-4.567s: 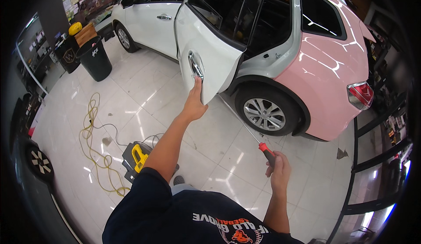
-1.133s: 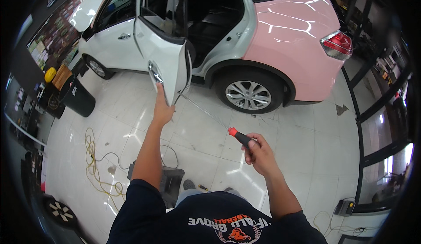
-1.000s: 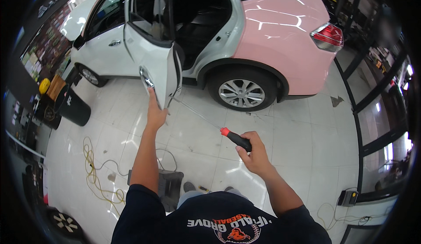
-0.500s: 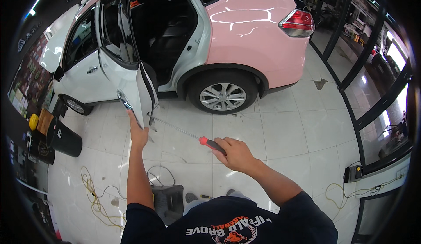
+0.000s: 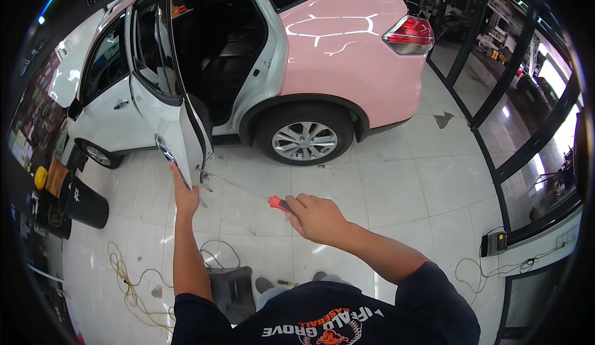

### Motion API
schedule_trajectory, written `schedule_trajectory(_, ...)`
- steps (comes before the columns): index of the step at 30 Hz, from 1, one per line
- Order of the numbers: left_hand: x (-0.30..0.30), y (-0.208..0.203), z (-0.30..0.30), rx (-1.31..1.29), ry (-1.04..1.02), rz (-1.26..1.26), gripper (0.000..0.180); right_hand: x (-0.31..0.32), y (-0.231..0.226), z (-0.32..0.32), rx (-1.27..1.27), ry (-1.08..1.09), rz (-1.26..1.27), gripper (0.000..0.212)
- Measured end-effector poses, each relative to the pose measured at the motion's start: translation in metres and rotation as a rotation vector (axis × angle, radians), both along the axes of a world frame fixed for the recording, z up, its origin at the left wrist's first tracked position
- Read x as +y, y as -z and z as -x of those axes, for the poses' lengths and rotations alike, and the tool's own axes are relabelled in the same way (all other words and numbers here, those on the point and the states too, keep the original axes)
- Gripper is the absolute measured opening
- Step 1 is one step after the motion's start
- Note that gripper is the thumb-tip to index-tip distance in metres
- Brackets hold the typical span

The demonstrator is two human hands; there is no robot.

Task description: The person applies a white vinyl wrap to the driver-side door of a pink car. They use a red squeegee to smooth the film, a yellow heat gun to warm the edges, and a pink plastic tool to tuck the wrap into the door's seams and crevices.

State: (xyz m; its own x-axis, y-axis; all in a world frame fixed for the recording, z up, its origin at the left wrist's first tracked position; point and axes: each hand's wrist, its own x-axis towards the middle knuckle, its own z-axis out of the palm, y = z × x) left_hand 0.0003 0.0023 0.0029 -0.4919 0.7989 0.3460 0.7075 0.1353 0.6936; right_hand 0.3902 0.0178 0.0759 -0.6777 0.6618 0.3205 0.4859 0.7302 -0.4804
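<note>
The right hand (image 5: 317, 217) gripped a screwdriver (image 5: 278, 203); the left hand (image 5: 184, 197) lay straight-fingered against the door (image 5: 168, 121). A dark case (image 5: 232, 290) stood beside the feet (image 5: 264, 285), yellow cord (image 5: 128, 290) farther left.

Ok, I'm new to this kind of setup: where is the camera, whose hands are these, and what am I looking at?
There's no robot here. A person wears the camera on their head, looking down, so left in the picture is their left. The fisheye lens bends straight edges.

The left hand rests against the open rear door, just below its handle. The right hand grips a long screwdriver with a red and dark handle. Its shaft reaches the door's edge; exactly how the tip sits there is too small to tell.

The car is white toward the front and pink at the rear. On the tiled floor are a loose yellow cord, a dark boxy object near the feet, and a black bin.
</note>
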Motion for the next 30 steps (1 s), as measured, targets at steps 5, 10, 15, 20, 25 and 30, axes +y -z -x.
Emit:
schedule_trajectory(5,-0.003,-0.003,-0.005,0.005,0.011,-0.011,0.102,0.018,0.004,-0.002,0.173,-0.101,0.367,0.026)
schedule_trajectory(10,-0.002,0.001,-0.005,0.019,-0.003,-0.005,0.102,0.026,0.001,-0.004,0.229,-0.010,0.847,0.036)
schedule_trajectory(15,-0.002,-0.001,-0.004,0.031,-0.003,-0.011,0.102,0.025,0.000,-0.001,0.239,-0.064,0.741,0.038)
schedule_trajectory(20,-0.001,-0.006,-0.008,0.011,-0.024,0.014,0.101,0.020,-0.006,0.001,0.007,-0.085,0.221,0.037)
schedule_trajectory(25,-0.001,0.011,0.003,0.104,0.008,-0.017,0.099,0.029,-0.007,0.000,0.050,-0.098,0.615,0.037)
schedule_trajectory(30,0.003,0.003,-0.009,-0.019,0.029,0.011,0.098,0.043,0.008,-0.001,0.164,-0.135,1.040,0.040)
